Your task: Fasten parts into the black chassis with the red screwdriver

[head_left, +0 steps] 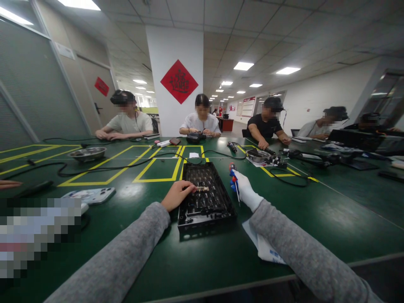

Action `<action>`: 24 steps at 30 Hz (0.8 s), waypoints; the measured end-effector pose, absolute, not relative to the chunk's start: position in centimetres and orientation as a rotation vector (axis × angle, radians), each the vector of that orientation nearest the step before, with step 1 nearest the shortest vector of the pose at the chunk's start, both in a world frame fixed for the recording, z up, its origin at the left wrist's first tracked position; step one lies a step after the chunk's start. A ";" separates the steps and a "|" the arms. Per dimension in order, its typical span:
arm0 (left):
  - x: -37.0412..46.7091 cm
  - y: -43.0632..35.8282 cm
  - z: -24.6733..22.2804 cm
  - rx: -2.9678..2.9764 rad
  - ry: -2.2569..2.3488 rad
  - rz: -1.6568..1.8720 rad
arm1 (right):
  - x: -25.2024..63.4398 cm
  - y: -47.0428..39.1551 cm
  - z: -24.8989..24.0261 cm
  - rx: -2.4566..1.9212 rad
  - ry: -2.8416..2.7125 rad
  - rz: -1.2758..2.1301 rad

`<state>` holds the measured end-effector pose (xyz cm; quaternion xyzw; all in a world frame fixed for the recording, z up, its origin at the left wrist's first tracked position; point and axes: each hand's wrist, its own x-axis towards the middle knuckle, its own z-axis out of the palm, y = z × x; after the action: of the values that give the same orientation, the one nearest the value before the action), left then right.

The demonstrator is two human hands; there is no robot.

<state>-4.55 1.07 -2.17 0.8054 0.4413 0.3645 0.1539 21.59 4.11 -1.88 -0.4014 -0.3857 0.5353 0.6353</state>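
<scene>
My bare left hand (pixel 177 195) reaches over a shallow black tray (pixel 206 224). Its fingertips pinch one end of a small, pale, narrow strip (pixel 203 189); the strip's exact kind is too small to make out. In the tray lie rows of small parts, with black pieces near the front. On the right of the tray, my white-gloved right hand (pixel 248 190) is closed around a red-and-blue screwdriver (pixel 233 179). Its thin metal shaft points down towards the table, outside the tray.
A white plastic packet (pixel 265 244) lies under my right forearm. On the green table (pixel 132 231) are a phone (pixel 97 195), metal bowls (pixel 87 154), black cables (pixel 107 169) and yellow tape outlines. Several people sit opposite; another person's hand (pixel 9 184) shows at far left.
</scene>
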 end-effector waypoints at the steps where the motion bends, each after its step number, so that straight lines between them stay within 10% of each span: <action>1: -4.5 1.0 -2.1 2.308 1.267 1.046 | 21.6 4.0 -2.0 -0.948 -0.905 1.196; 10: -4.5 0.9 -2.2 2.318 1.235 1.062 | 21.9 3.1 -2.1 -1.634 -1.725 0.401; 24: -4.7 1.0 -2.3 2.312 1.340 1.303 | 21.8 2.8 -1.9 -1.763 -1.900 0.245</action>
<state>-4.66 1.01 -2.31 0.7749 0.4492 0.4367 0.0841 21.78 2.77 -1.86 -0.6527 -0.7036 0.0908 0.2658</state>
